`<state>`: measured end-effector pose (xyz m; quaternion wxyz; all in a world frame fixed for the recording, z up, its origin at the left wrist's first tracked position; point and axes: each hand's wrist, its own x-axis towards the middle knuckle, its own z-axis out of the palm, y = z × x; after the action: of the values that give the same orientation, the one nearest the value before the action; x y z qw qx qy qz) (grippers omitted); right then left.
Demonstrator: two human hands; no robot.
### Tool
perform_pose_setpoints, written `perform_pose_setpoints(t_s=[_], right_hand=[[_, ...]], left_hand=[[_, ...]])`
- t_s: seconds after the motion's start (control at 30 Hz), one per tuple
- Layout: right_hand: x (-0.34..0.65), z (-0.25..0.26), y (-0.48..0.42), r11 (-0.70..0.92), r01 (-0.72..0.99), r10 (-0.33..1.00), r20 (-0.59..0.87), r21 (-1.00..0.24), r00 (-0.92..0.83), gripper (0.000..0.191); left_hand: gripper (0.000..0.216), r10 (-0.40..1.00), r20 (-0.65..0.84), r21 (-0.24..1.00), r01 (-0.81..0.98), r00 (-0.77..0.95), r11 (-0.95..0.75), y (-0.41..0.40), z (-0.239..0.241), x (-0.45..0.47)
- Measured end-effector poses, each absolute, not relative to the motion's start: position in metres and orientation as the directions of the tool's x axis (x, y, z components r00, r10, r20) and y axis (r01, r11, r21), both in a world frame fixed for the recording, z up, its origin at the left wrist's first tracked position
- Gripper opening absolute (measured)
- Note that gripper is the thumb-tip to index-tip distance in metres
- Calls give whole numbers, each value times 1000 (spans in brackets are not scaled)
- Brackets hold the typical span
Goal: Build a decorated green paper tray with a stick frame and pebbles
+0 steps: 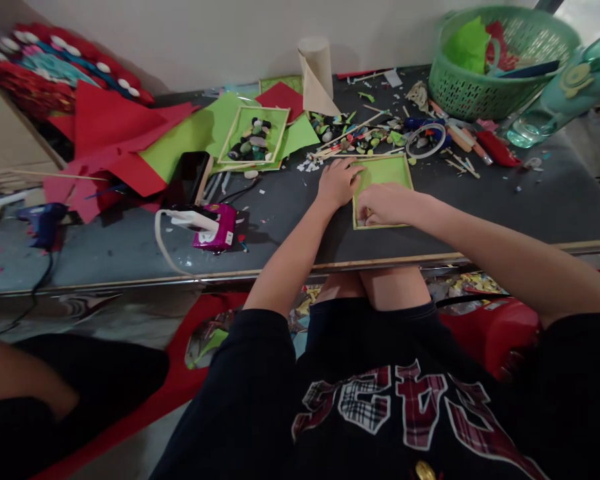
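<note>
A shallow light-green paper panel with a thin pale wooden rim (393, 171) lies flat on the dark table in front of me. My left hand (336, 183) rests on its left edge, the fingers stretched over the rim near the far corner. Inside the near left part of the panel, my right hand (386, 203) is closed, with the fingertips curled down and pinched together. Whatever is between those fingertips is too small and hidden to name. Past my left hand, a similar framed panel (283, 133) holds dark and pale pebbles (253, 141).
Pebbles and sticks (355, 137) litter the table's back. A green basket (480, 97), water bottle (545, 113) and tape roll (426, 141) stand right. Leftward are red paper (115, 133), a phone (189, 177), a magenta power adapter (220, 227) and a glue gun (43, 223). Another person's arm (20, 373) shows lower left.
</note>
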<state>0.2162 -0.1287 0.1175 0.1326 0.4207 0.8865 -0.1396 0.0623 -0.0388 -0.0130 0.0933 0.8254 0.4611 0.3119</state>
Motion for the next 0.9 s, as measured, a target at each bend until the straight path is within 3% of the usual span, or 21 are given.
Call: perform_pose_setpoints(t_s=[0.27,0.57,0.73,0.83,0.9], right_hand=[[201,116,-134,557,827,767,-339,-71,-545,25],[210,117,-137,523,844,768,-365,-117,-527,32],[225,115,-136,626,764,677,-377,-159,-632,32],[247,129,-124,643,721,672,-262,-258,-693,45],[273,149,-99,532,793,817,-66,-297,-573,50]], left_hand=[[34,854,325,438,736,406,-517,-44,-1,63],[33,835,387,415,734,392,-537,-41,-7,62],[35,855,316,407,755,412,-514,-46,3,62],[40,886,219,369,805,409,-463,-58,20,63],[43,898,173,347,828,406,-441,-65,29,65]])
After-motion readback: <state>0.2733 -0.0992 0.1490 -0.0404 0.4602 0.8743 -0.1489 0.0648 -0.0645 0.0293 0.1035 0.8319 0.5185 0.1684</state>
